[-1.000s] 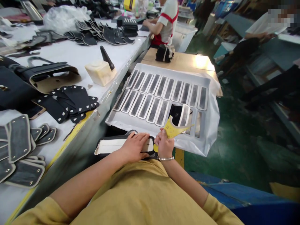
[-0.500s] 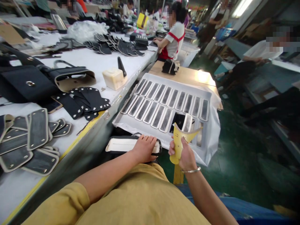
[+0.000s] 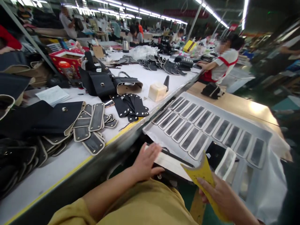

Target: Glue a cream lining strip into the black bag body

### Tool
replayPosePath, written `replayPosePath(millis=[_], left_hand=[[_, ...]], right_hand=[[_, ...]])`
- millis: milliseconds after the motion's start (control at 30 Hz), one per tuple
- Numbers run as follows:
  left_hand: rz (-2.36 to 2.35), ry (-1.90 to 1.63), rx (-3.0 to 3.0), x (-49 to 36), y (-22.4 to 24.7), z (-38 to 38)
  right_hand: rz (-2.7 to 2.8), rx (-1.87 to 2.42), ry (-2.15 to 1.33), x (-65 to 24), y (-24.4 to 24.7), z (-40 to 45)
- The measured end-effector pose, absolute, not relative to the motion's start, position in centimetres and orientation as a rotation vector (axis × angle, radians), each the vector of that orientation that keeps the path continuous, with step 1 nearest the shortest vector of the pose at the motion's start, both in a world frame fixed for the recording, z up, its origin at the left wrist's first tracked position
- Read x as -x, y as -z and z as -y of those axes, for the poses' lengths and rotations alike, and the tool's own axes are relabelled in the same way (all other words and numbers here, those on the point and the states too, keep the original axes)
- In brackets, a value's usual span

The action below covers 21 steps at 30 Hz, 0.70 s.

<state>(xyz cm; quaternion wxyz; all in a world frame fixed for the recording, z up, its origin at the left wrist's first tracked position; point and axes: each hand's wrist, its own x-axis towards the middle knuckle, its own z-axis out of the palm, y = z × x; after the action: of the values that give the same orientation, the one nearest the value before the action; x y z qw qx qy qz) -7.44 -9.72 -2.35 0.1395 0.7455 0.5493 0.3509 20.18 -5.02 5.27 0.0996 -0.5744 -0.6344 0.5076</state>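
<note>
My left hand [image 3: 146,162] lies with fingers extended on the left end of a black bag piece with a cream-white flat face [image 3: 172,162], close to my body. A yellow curved sheet [image 3: 206,181] is gripped in my right hand [image 3: 221,192], its pointed tip over the right end of the white face. Beyond both hands is a grey tray [image 3: 150,128] with two rows of dark strips edged in white [image 3: 199,145]. A black piece [image 3: 217,153] and a loose strip [image 3: 226,162] lie in the tray near my right hand.
On the white table [image 3: 131,134] at left are black bags [image 3: 67,115], black straps [image 3: 133,104], grey tabs [image 3: 97,117] and a cream block [image 3: 157,91]. A person in a red apron [image 3: 221,65] works beyond the tray. Cardboard [image 3: 253,106] extends behind it.
The view has swung left and up, showing more of the table. My left hand's fingers have straightened. The yellow sheet now reaches over the white face's right end.
</note>
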Motion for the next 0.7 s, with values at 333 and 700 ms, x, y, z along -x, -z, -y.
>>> replayPosePath(millis=[333, 700], left_hand=[[-1.119, -1.454, -1.180, 10.9, 9.2, 8.9], [-1.570, -1.528, -0.932, 11.7, 6.4, 10.8]], right_hand=[[1.635, 1.466, -2.027, -9.4, -0.9, 8.2], [1.435, 1.420, -1.922, -7.0, -0.7, 9.2]])
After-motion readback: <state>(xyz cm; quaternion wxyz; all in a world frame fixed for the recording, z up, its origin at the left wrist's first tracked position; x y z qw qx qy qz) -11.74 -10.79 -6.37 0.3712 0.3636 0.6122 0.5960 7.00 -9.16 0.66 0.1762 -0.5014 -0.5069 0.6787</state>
